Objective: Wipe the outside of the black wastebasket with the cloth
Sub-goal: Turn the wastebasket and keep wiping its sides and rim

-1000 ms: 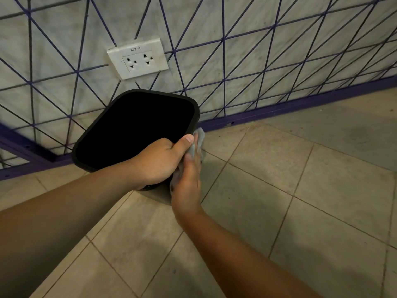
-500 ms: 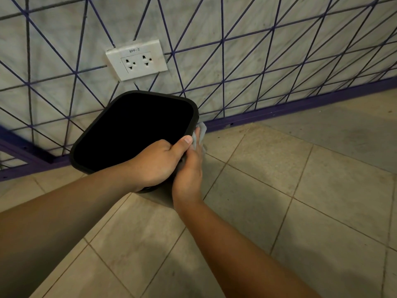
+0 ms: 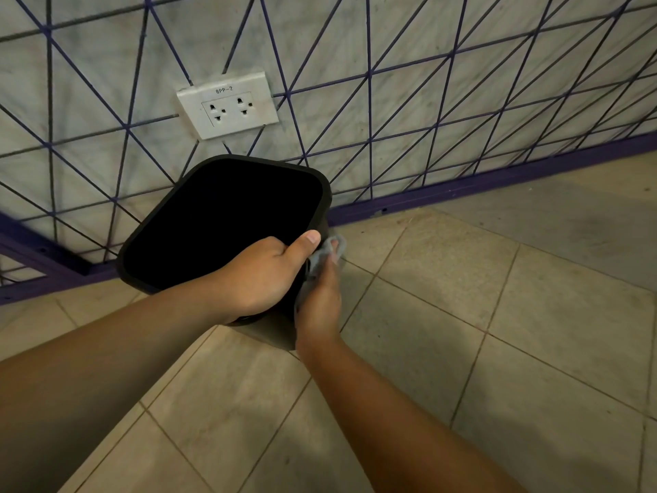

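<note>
The black wastebasket (image 3: 220, 222) stands on the tiled floor by the wall, its square opening facing the camera. My left hand (image 3: 261, 275) grips its near rim, thumb lying along the right corner. My right hand (image 3: 318, 300) presses a grey cloth (image 3: 329, 252) against the basket's right outer side, just below the rim. Most of the cloth is hidden under my fingers; only a crumpled end sticks out above them.
A white double wall socket (image 3: 227, 105) sits on the marble wall just above the basket. A purple line pattern covers the wall and a purple skirting strip (image 3: 462, 192) runs along its foot. Beige floor tiles (image 3: 444, 314) spread to the right and towards me.
My right hand with the cloth has slid up the basket's right side towards the rim. My left hand keeps its grip, and the basket has barely shifted.
</note>
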Available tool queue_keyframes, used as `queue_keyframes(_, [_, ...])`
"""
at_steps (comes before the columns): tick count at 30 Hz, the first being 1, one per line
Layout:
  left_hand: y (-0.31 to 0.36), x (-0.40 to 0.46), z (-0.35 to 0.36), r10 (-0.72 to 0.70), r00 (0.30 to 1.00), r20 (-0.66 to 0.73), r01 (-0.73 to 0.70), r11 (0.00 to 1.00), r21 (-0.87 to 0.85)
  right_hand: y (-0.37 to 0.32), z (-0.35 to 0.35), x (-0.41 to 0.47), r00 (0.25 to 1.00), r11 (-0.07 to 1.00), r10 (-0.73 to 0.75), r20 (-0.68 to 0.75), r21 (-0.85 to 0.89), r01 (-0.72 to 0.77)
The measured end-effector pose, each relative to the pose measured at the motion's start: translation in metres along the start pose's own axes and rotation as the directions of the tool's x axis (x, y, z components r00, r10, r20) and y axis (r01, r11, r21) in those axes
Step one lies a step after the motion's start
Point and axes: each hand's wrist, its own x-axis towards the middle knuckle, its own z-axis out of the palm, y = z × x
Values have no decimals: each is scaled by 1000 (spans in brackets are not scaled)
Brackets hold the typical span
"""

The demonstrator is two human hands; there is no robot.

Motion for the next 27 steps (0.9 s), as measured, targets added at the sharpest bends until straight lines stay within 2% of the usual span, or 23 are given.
queue_keyframes(5, [2,-2,0,38,999,27,-37,998,-53,-1,5,-16,989,983,-138,51,-112,143])
queue_keyframes(9, [3,-1,1,26,1000,0,-26,998,-57,-10,6,5,998,993,-67,-15,-103,65])
queue_keyframes(12, [4,-2,1,46,999,25,-43,993,-107,-15,9,-12,986,972,-159,49,-169,166])
queue_keyframes(14, [2,-2,1,35,999,27,-33,996,-81,-6,1,-11,976,954,-212,56,-203,219])
queue_keyframes(17, [2,-1,1,41,999,14,-40,995,-87,-10,3,-2,992,985,-120,37,-117,124])
queue_keyframes(21, [2,-2,1,52,998,28,-49,993,-105,-3,-2,-17,983,975,-143,118,-152,160])
queue_keyframes(25, [3,-2,2,71,997,-5,-71,992,-102,-6,-5,4,996,981,-66,65,-177,77])
queue_keyframes(27, [4,-4,1,79,996,39,-73,988,-140,-9,0,-12,987,977,-107,122,-169,127])
